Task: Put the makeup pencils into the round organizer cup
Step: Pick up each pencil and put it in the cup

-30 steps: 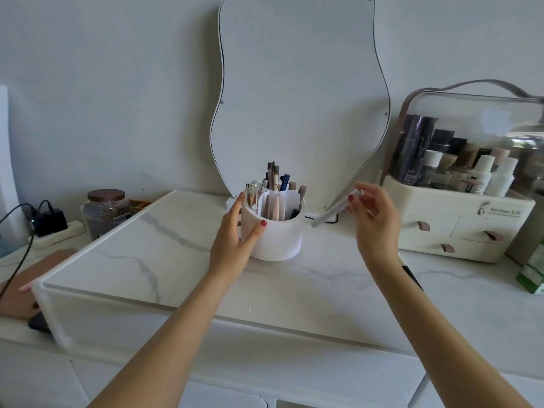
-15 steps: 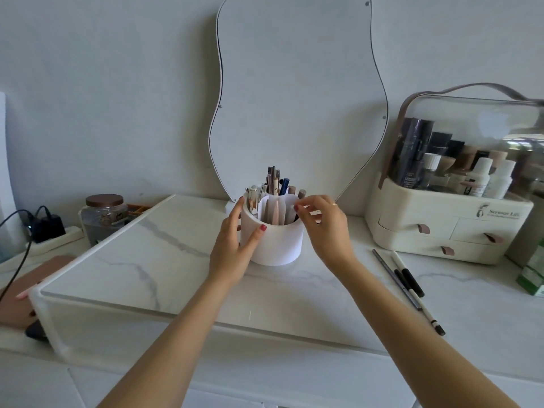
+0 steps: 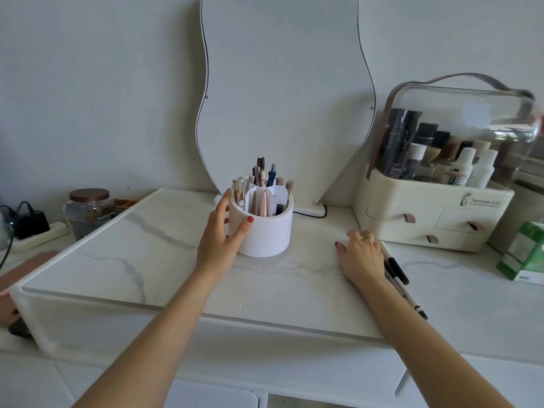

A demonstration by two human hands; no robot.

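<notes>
**Right hand down on the loose pencils, left hand bracing the cup**

While the left hand (image 3: 219,240) curves half-open around the 9 o'clock side of the white round plastic organizer cup (image 3: 262,228), thumb and fingers pressed to its wall, the right hand (image 3: 360,257) lies palm-down on the white marble-patterned tabletop (image 3: 132,260) at the cup's 3 o'clock. Its fingers are loosely spread and slightly bent, covering the upper ends of the slim black and white makeup pencils (image 3: 401,278) that lie on the table. Whether any fingertip has closed on a pencil cannot be told; the hand hides that part of them. Their lower ends run out toward 5 o'clock from under the wrist.

The cup stands upright, divided inside, with pens, pencils and brushes sticking up from its compartments. How many loose pencils remain is hard to count, since they overlap.

Half a second ago the right hand was at the cup's rim; it has since dropped to the table. The left hand has kept its grip.
</notes>
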